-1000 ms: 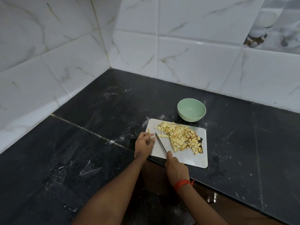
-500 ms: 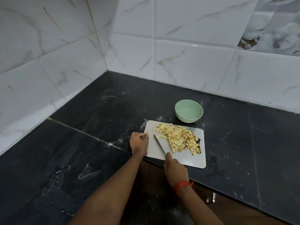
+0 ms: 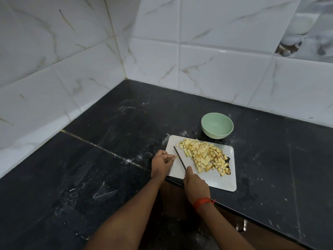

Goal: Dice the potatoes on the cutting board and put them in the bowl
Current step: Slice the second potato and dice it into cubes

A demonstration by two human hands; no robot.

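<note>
Pinching a small sliver of potato (image 3: 176,156) between thumb and fingertips, the left hand (image 3: 163,164) is sitting at the left edge of the cutting board (image 3: 216,181), just beside the knife (image 3: 179,158) blade. The right hand (image 3: 196,184) is curling round the knife handle, with the tip pointing far and left.

A second ago the left fingers were reaching further onto the board beside the blade. Now they are holding only this scrap, though it is too small to tell whether it is being trimmed or set aside. Cutting is probably winding down, and moving the pieces is coming next.

The diced potatoes (image 3: 205,156) are lying heaped across the middle and right of the board, some crowding its handle hole at the right edge. The green bowl (image 3: 217,125) is standing just beyond the board's far edge and showing nothing inside.

The board's near edge is running close to the front lip of the black counter (image 3: 108,159), so pushing pieces nearward is risking spills. Sweeping far, toward the bowl, is looking like the short, open path.
</note>
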